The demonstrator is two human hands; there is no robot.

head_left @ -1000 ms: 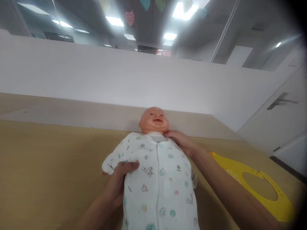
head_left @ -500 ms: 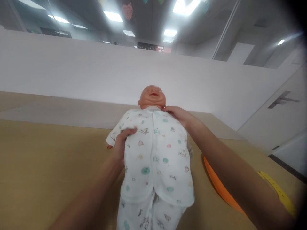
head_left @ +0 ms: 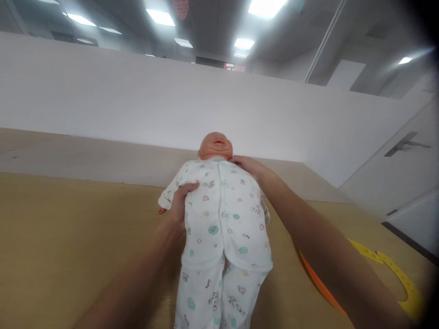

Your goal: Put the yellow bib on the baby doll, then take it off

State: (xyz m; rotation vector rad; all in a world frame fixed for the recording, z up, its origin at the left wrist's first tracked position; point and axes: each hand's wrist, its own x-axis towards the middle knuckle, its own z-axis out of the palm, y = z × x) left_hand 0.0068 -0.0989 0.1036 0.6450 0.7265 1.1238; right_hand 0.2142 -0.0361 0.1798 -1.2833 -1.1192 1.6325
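Observation:
A baby doll (head_left: 226,214) in a white printed jacket and matching trousers is face up between my hands, its head toward the wall. My left hand (head_left: 181,201) wraps around the side of its chest, the thumb over the front and the other fingers hidden. At the doll's other shoulder, close to the neck, my right hand (head_left: 247,165) has hold of it, with most fingers out of sight behind. One doll sleeve (head_left: 168,196) hangs out beside my left hand, a bit of the doll's hand showing.
An orange curved object (head_left: 320,285) lies partly behind my right forearm on the wooden table (head_left: 68,237). A yellow strap with holes (head_left: 399,269) is beside it. Behind stand a white wall (head_left: 137,100) with glass above, and a door with a handle (head_left: 406,144) at right.
The doll has moved slightly away from me, together with both hands, and more of its trousers shows. More of the yellow strap is visible. My grip looks the same.

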